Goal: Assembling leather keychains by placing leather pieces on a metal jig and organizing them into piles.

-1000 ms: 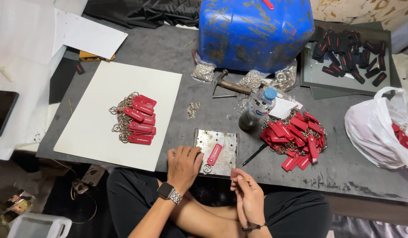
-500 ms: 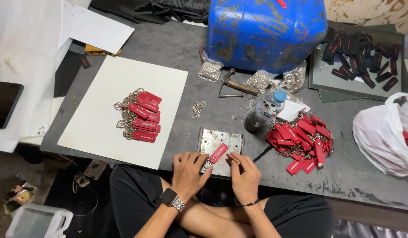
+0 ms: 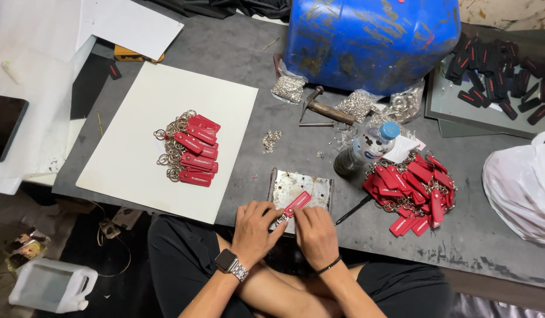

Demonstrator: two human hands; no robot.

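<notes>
I am pinching one red key tag (image 3: 297, 203) between left hand (image 3: 255, 227) and right hand (image 3: 315, 231), fingers clamped on it, bracing it over the metal plate (image 3: 311, 188) for support.

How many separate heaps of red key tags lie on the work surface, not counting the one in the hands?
2. One heap of red key tags lies on the white board at left; the other heap lies right of the plastic bottle. More tags may be hidden underneath.
</notes>
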